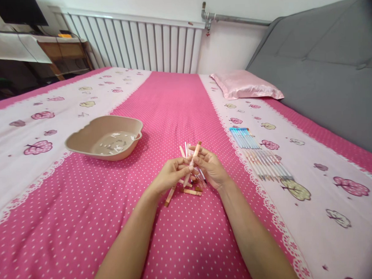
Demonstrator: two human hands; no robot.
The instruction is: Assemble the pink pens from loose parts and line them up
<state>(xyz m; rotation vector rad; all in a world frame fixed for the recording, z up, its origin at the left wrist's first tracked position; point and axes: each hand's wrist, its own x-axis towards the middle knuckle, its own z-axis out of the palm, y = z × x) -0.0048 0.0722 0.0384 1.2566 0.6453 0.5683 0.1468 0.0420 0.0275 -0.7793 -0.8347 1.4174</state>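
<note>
Both hands hold one pale peach pen [196, 150] with a brown end, slanting up to the right. My left hand [174, 171] pinches its lower part between thumb and fingers. My right hand [211, 166] has its thumb and fingers closed on the upper part. Beneath and behind the hands lies a loose pile of pen parts, with a peach pen cap piece [192, 192] in front and a peach tube with a brown tip [170, 197] toward the left. Thin white sticks [186, 149] show behind the fingers; the hands hide much of the pile.
A tan basin [82, 145] with small white pieces inside stands at left on the pink bedspread [178, 103]. At right lie a row of blue pens [245, 139] and a row of pale pens [268, 165]. A pink pillow [245, 85] rests near the grey headboard [317, 57].
</note>
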